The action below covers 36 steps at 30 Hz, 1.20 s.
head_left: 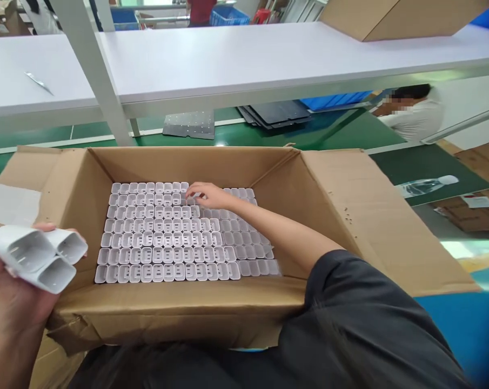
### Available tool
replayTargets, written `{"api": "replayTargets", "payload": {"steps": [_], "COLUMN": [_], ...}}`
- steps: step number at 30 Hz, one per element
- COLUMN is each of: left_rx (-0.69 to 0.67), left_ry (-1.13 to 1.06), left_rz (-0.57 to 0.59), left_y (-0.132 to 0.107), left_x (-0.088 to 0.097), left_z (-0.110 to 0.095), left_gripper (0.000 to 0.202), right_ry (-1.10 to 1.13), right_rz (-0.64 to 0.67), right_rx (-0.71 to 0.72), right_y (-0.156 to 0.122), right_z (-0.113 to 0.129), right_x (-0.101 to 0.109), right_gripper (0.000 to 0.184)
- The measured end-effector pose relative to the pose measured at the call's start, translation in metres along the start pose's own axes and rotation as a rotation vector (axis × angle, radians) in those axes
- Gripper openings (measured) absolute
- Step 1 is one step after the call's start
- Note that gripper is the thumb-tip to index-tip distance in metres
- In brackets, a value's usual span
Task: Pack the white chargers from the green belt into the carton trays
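We hold three white plastic shells (41,258) bunched in our left hand (9,302), fingers wrapped around them, at the near-left corner of the cardboard box (341,216). Our right hand (207,195) reaches deep into the box, fingertips pinched narrow on one shell in the far rows of the packed layer of shells (167,237); whether it is gripped, we cannot tell. The box walls rise steeply around the layer, and our dark sleeve (361,324) crosses the near wall. Beyond the far flap stands a white shelf (228,59) with its post (94,75); a seated person (414,113) is off right.
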<state>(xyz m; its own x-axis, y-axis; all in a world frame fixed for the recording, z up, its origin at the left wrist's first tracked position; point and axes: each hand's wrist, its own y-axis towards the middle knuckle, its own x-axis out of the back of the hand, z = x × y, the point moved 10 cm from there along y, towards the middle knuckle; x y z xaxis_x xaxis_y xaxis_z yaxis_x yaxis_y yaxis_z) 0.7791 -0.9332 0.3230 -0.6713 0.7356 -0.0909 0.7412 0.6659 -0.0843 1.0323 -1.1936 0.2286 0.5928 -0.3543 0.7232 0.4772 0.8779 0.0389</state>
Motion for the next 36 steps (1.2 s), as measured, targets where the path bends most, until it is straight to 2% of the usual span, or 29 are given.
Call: {"api": "replayTargets", "payload": {"steps": [2,4,6,8,9,12,15,18,21,23,26,29,32,36], "left_rx": [0.040,0.159,0.261,0.312,0.313,0.257,0.206,0.178,0.114,0.086,0.082,0.073,0.063,0.063], "left_ry": [0.003,-0.003,-0.049,-0.106,-0.130,-0.151,-0.117,-0.127,-0.158,-0.155,-0.121,-0.081,-0.053,-0.034], "left_rz": [-0.058,0.041,0.149,0.203,0.210,0.274,0.365,0.385,0.283,0.224,0.238,0.286,0.306,0.324], "left_y": [-0.002,-0.002,0.000,0.004,0.007,0.009,0.003,0.005,0.020,0.029,0.031,0.027,0.024,0.023], "left_x": [-0.016,-0.049,-0.081,-0.102,-0.109,-0.126,-0.143,-0.151,-0.139,-0.129,-0.125,-0.129,-0.132,-0.134], "left_z": [-0.006,0.000,0.009,0.019,0.023,0.028,0.029,0.025,0.014,0.009,0.007,0.007,0.007,0.008], "left_gripper": [0.045,0.050,0.057,0.058,0.056,0.051,0.051,0.051,0.049,0.050,0.052,0.053,0.053,0.051], "right_ry": [0.099,0.221,0.306,0.320,0.308,0.288,0.324,0.279,0.031,-0.302,-0.793,-0.978,-0.989,-1.003], "right_rz": [-0.155,-0.250,-0.266,-0.251,-0.249,-0.264,-0.296,-0.284,-0.060,0.123,0.335,0.500,0.535,0.508], "right_rx": [0.037,0.153,0.288,0.360,0.357,0.261,0.165,0.116,0.146,0.094,-0.096,-0.136,-0.110,-0.085], "right_y": [0.004,0.004,-0.001,-0.009,-0.013,-0.018,-0.014,-0.005,0.006,0.007,-0.003,-0.017,-0.025,-0.027], "right_z": [0.028,0.072,0.123,0.162,0.174,0.184,0.173,0.155,0.132,0.098,0.028,-0.017,-0.035,-0.041], "right_x": [0.027,0.046,0.055,0.054,0.051,0.033,0.018,0.023,0.034,0.038,0.037,0.016,0.002,0.003], "right_gripper": [0.024,0.017,0.015,0.012,0.012,0.019,0.014,0.008,0.008,0.014,0.015,0.017,0.019,0.026]}}
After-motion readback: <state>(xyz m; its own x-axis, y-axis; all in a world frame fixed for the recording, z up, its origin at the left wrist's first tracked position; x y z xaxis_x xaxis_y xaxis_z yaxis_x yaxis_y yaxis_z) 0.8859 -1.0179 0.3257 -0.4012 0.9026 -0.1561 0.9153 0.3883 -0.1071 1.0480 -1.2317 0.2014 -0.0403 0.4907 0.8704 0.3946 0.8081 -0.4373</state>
